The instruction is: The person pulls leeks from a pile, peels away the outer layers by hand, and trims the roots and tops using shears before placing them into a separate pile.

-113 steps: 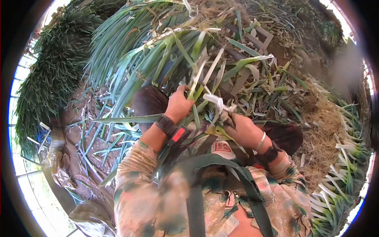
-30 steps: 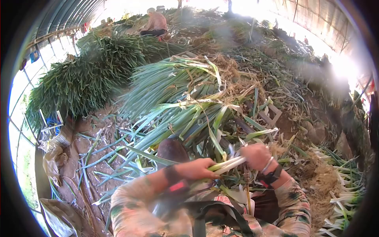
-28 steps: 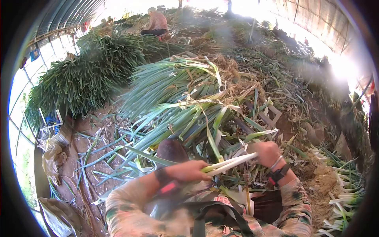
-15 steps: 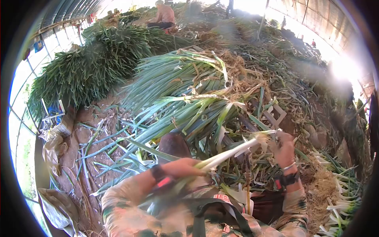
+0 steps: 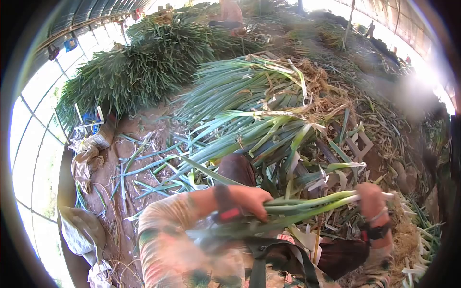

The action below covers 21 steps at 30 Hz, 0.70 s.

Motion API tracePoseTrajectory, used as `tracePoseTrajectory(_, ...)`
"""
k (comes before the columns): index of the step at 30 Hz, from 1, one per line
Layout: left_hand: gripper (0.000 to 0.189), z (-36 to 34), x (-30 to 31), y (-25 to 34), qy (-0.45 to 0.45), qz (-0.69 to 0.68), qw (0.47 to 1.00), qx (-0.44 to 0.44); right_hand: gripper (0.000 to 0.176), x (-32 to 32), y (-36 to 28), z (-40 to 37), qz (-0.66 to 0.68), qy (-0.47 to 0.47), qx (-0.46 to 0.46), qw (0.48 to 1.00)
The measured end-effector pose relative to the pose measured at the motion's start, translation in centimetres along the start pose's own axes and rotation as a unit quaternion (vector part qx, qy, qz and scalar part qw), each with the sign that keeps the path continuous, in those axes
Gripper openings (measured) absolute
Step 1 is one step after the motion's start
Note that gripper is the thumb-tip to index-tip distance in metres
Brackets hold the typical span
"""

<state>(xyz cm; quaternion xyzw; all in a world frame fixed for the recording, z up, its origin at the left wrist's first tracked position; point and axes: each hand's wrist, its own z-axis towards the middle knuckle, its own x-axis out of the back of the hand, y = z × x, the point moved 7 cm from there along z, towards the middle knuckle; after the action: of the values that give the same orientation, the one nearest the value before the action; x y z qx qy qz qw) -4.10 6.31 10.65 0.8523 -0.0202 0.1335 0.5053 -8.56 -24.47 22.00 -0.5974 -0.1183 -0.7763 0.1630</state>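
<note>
Green onion stalks (image 5: 312, 207) stretch across my lap, white ends to the right and green leaves to the left. My right hand (image 5: 372, 200) is wrapped round their white part, with the root ends poking out past the fist. My left hand (image 5: 249, 200) lies at the green leaves on the other side, fingers curled at them. Beyond my knee, a heap of untrimmed green onions (image 5: 249, 96) lies with leaves to the left and brown roots to the right.
A big leafy onion pile (image 5: 139, 67) stands at the back left, with a seated person (image 5: 230, 13) behind it. A box (image 5: 98, 137) and sacks (image 5: 81, 230) are at the left. Trimmed onions (image 5: 425, 240) lie at the lower right. Leaf scraps (image 5: 158, 163) litter the ground.
My right hand has moved from the root end onto the white part of the stalks. The stalks now lie nearly level, and the camera view has turned left.
</note>
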Motion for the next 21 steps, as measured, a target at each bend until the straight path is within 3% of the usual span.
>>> tracePoseTrajectory(2,0.046,-2.8,3.3,-3.2,0.043,0.105,0.991,0.064,0.003,2.7,7.4,-4.4,-0.015,0.049,-0.177,0.983)
tracePoseTrajectory(3,0.046,-4.0,5.2,-6.2,0.123,0.174,0.974,0.080,0.003,4.0,10.2,-7.1,-0.001,0.077,-0.241,0.968)
tracePoseTrajectory(4,0.044,-6.2,7.0,-6.7,0.200,0.156,0.963,0.095,0.004,5.3,12.3,-9.6,0.014,0.105,-0.302,0.947)
tracePoseTrajectory(6,0.043,-9.0,9.7,-8.1,0.276,0.108,0.937,0.187,0.009,6.4,14.0,-13.0,0.000,0.093,-0.332,0.939)
tracePoseTrajectory(8,0.041,-11.0,10.6,-5.7,0.502,0.158,0.843,0.115,0.008,3.7,12.9,-15.6,0.014,0.109,-0.333,0.936)
tracePoseTrajectory(9,0.041,-12.2,10.5,-4.5,0.602,0.181,0.774,0.075,0.008,2.0,11.5,-15.3,0.095,0.064,-0.377,0.919)
tracePoseTrajectory(10,0.038,-11.2,10.5,-5.0,0.607,0.206,0.764,0.071,0.009,0.2,10.0,-15.1,0.165,0.020,-0.425,0.890)
tracePoseTrajectory(11,0.037,-9.9,10.1,-4.9,0.597,0.211,0.773,0.043,0.009,-2.3,6.9,-14.6,0.302,-0.079,-0.499,0.809)
tracePoseTrajectory(12,0.036,-8.6,9.7,-4.6,0.586,0.216,0.781,0.015,0.005,-6.4,5.7,-15.7,0.387,-0.080,-0.502,0.770)
tracePoseTrajectory(13,0.035,-7.4,9.2,-4.1,0.576,0.220,0.787,-0.013,0.006,-8.1,1.8,-14.6,0.496,-0.096,-0.509,0.697)
tracePoseTrajectory(14,0.034,-6.3,8.7,-3.6,0.559,0.237,0.795,-0.018,0.008,-9.7,-0.5,-14.0,0.516,-0.139,-0.472,0.701)
tracePoseTrajectory(15,0.033,-5.4,8.2,-3.4,0.551,0.256,0.794,-0.021,0.015,-11.9,-2.8,-14.7,0.590,-0.178,-0.506,0.603)
tracePoseTrajectory(19,0.033,-3.3,6.7,-3.1,0.534,0.344,0.772,0.016,0.022,-16.5,-7.4,-14.0,0.690,-0.243,-0.442,0.519)
tracePoseTrajectory(21,0.032,-2.7,6.2,-2.7,0.530,0.387,0.754,0.008,0.019,-15.3,-8.0,-11.1,0.709,-0.187,-0.426,0.530)
